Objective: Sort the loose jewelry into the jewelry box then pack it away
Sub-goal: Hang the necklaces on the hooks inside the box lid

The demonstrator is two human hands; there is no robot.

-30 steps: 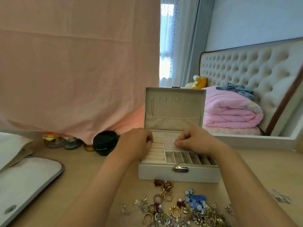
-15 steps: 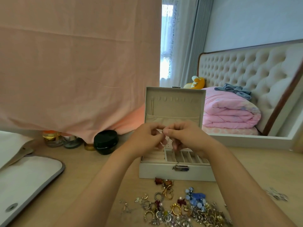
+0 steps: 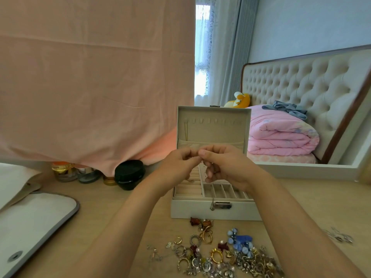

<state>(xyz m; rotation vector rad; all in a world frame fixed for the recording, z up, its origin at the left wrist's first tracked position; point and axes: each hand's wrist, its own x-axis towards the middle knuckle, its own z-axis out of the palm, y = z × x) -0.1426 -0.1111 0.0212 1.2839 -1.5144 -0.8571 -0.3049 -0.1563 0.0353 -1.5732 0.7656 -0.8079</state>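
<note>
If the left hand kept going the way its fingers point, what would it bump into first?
The left hand points right, at the right hand, whose fingertips it nearly touches already above the open jewelry box.

Pink cloth [image 3: 90, 81] hangs left; daylight fills the curtained window [image 3: 201, 57]; a tufted headboard [image 3: 301, 81] backs the bed.
</note>
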